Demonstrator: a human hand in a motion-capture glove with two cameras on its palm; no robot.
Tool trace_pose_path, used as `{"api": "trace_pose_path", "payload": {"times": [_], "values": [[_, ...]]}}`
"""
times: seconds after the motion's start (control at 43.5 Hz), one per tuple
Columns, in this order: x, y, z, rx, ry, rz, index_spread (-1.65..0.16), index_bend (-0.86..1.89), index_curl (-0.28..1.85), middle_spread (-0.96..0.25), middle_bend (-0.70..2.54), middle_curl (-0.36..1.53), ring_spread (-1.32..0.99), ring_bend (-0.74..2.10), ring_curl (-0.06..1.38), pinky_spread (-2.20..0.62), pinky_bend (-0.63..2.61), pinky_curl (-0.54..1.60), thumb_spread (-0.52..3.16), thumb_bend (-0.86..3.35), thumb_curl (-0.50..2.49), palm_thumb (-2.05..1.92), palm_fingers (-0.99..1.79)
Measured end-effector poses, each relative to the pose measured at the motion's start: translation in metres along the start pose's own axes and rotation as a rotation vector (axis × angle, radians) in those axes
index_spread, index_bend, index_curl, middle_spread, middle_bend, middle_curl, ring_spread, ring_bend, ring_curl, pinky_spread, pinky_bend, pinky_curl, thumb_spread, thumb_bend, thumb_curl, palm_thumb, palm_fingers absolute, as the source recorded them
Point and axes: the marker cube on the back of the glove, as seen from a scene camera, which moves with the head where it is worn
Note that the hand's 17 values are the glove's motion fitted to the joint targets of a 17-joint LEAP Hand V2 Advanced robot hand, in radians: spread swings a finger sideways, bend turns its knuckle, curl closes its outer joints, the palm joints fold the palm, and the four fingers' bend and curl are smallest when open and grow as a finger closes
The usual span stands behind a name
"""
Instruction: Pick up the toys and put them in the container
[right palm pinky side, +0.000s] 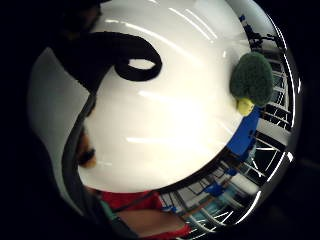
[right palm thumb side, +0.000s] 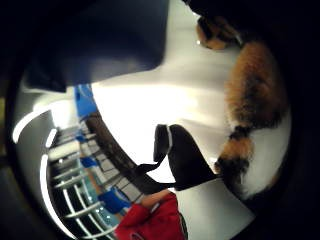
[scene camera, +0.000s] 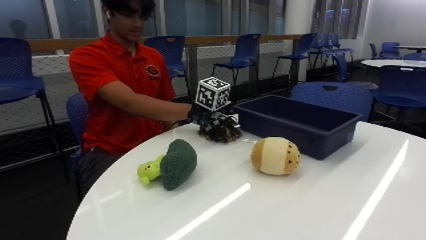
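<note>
Gloved right hand (scene camera: 212, 120) curls around a furry brown toy (scene camera: 219, 131) just above the table (scene camera: 299, 200), beside the blue bin (scene camera: 299, 122) at its three o'clock, so the carry is underway and next calls for lifting over the rim.

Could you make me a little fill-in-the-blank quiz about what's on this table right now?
1. The gloved right hand grips a furry brown toy beside the dark ____ container.
2. The green broccoli toy lies on the ____ table.
3. The round tan toy sits ____ the container, not inside it.
4. The person wears a ____ shirt.

Missing words: blue; white; outside; red
</note>
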Motion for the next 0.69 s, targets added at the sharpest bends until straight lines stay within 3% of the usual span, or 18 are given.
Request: {"api": "trace_pose_path", "payload": {"times": [0.092,0.138,0.207,0.23,0.276,0.345,0.414,0.46,0.69], "values": [[0.0,0.0,0.0,-0.021,0.048,0.016,-0.33,0.14,0.25,-0.01,0.11,0.14,0.01,0.36,0.21,0.01,1.16,0.43,1.19,0.02,0.21,0.09,-0.03],[0.0,0.0,0.0,-0.016,0.059,0.025,-0.34,0.07,0.22,-0.03,0.16,0.15,-0.01,0.54,0.26,-0.11,1.17,0.43,1.24,0.07,0.24,0.17,0.14],[-0.001,0.0,0.002,0.02,0.069,0.036,-0.35,0.06,0.2,-0.05,0.17,0.16,-0.04,0.65,0.27,-0.18,1.19,0.41,1.29,0.09,0.27,0.22,0.19],[-0.001,0.0,0.002,0.038,0.071,0.038,-0.37,0.05,0.18,-0.07,0.19,0.17,-0.09,0.73,0.31,-0.25,1.25,0.43,1.34,0.13,0.29,0.27,0.36],[-0.001,0.0,0.004,0.085,0.075,0.039,-0.36,0.05,0.16,-0.07,0.16,0.17,-0.09,0.73,0.29,-0.26,1.22,0.39,1.35,0.12,0.29,0.27,0.24],[0.001,-0.002,0.005,0.187,0.083,0.017,-0.38,0.12,0.17,-0.12,0.27,0.21,-0.21,0.88,0.35,-0.34,1.21,0.4,1.39,0.18,0.34,0.37,0.55],[0.003,-0.005,0.005,0.243,0.075,-0.017,-0.38,0.17,0.18,-0.16,0.33,0.24,-0.29,0.92,0.37,-0.37,1.2,0.4,1.32,0.22,0.4,0.48,0.69],[0.005,-0.006,0.003,0.242,0.06,-0.039,-0.39,0.24,0.2,-0.2,0.37,0.25,-0.32,0.98,0.39,-0.37,1.19,0.41,1.25,0.23,0.44,0.53,0.88],[0.019,-0.008,-0.007,0.155,0.009,-0.091,-0.4,0.31,0.28,-0.3,0.47,0.33,-0.41,1.03,0.46,-0.4,1.14,0.44,1.01,0.21,0.56,0.62,1.0]]}}
